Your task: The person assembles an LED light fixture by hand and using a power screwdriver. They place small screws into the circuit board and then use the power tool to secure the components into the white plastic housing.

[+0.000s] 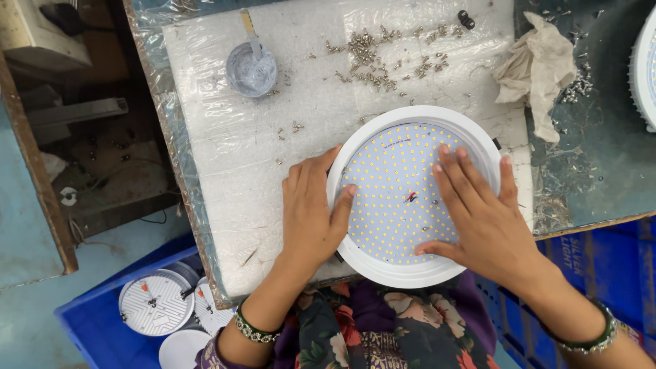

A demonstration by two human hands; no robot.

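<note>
In the middle of the frame, the round lamp [413, 195] has a white rim and a pale blue face full of tiny yellow dots in rows, with one small red and black bit near its middle. The foam sheet [225, 171] under it is white. At the upper middle, the screws [372, 58] are shiny silver. The rag [540, 68] at the upper right is beige. The crate [96, 335] at the lower left is bright blue. The dress [383, 328] at the bottom is dark with pink, red and green flowers. The bangles [253, 331] are green.

Blue lettered crate [581, 260], lower right
</note>
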